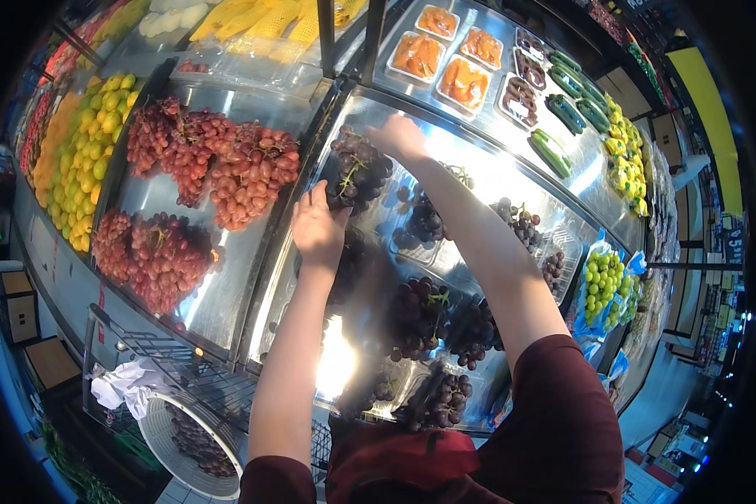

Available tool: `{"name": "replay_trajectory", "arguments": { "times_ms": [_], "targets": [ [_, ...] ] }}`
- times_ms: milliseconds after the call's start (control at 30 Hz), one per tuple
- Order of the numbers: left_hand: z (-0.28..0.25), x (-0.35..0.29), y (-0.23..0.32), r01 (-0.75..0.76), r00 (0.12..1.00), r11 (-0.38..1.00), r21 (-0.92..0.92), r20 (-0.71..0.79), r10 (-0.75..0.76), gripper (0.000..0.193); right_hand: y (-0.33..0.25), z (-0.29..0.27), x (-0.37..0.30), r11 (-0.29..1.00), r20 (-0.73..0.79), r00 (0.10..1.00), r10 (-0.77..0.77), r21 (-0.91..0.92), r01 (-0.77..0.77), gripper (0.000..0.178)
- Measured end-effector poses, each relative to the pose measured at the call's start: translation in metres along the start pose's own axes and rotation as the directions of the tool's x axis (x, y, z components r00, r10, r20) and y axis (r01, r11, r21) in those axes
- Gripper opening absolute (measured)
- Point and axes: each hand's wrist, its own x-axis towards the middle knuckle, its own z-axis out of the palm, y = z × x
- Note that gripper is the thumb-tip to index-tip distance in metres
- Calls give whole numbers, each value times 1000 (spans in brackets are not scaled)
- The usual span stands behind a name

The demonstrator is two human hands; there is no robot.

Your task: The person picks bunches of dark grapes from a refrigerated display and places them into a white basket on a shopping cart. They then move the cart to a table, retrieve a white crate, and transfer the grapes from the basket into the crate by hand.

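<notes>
Metal shelf point(370, 109) — left hand point(317, 227) holding dark grapes point(361, 172), right hand point(399, 137) curled alongside, grip unclear; pack label point(519, 109) unreadable.

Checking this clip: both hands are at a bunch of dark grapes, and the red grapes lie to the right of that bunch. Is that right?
One thing is off: the head view shows the red grapes to the left of the dark bunch, not the right. The left hand and right hand are at that bunch, as stated.
</notes>
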Motion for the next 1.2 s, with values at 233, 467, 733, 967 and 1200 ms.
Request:
{"name": "replay_trajectory", "arguments": {
  "times_ms": [233,467,733,967,1200],
  "targets": [
    [-12,-17,15,40,981,979,-202,-180,-77,53,18,-12,-10,976,-192,979,-67,189,104,47],
    [-146,-195,-37,285,788,838,-465,-385,-481,12,108,-15,-162,714,-450,878,-163,561,420,28],
    [-272,-494,-163,713,276,611,-343,-665,-694,14,87,67,-444,709,266,963,-44,688,-158,45],
    [-350,-656,-278,907,-6,273,-321,-657,-754,14,-42,163,-554,632,385,742,-550,772,68,19],
    [-390,-667,-347,857,306,480,-185,-566,-765,14,-126,193,-599,795,392,750,-533,535,286,40]
  ]
}}
